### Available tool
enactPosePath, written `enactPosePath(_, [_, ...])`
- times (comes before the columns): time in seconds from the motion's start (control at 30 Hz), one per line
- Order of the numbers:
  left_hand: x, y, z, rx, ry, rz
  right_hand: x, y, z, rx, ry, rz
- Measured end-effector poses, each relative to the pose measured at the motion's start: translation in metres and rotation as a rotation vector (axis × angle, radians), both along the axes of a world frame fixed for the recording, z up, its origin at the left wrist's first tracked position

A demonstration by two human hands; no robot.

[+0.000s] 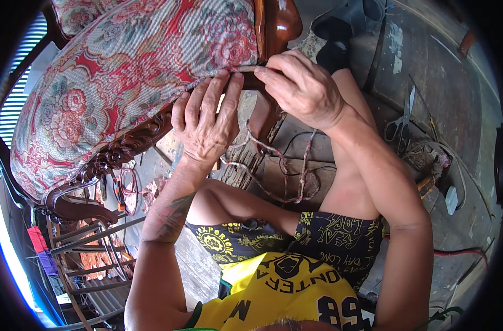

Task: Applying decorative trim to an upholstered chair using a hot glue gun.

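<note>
A chair seat (135, 71) in red, cream and green floral fabric fills the upper left, above a dark, glossy carved wood rail (119, 149). Along the fabric's lower edge, near the front corner, my left hand (207, 118) lies with its fingers stretched out and pressing on the seam. To its right, my right hand (304, 91) pinches the end of a thin pale piping cord (245, 69) that meets the fabric edge by my left fingertips. A long fabric-covered cord (304, 179) hangs in loops below, between my legs.
Scissors (407, 118) with dark handles lie on the floor at right, near a tangled bundle of strips (425, 157) and a small white block (451, 199). A dark wooden chair leg (265, 118) curves down beneath my right hand. A slatted frame (91, 259) stands at lower left.
</note>
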State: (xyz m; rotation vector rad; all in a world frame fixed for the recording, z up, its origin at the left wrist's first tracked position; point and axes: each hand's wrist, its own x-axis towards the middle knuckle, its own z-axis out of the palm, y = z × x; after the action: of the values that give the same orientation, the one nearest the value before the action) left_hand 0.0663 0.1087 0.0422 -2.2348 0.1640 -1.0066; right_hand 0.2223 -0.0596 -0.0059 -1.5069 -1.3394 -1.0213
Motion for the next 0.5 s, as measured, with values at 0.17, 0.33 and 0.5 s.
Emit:
enactPosePath(0.17, [-0.003, 0.002, 0.0, 0.018, 0.022, -0.013, -0.001, -0.002, 0.001, -0.05, -0.074, 0.003])
enactPosePath(0.33, [0.0, 0.006, -0.008, 0.071, -0.037, 0.014, -0.002, -0.003, -0.002, -0.061, -0.089, 0.01])
enactPosePath(0.5, [0.0, 0.01, -0.01, 0.082, -0.035, 0.014, -0.003, -0.001, -0.003, -0.017, -0.072, 0.031])
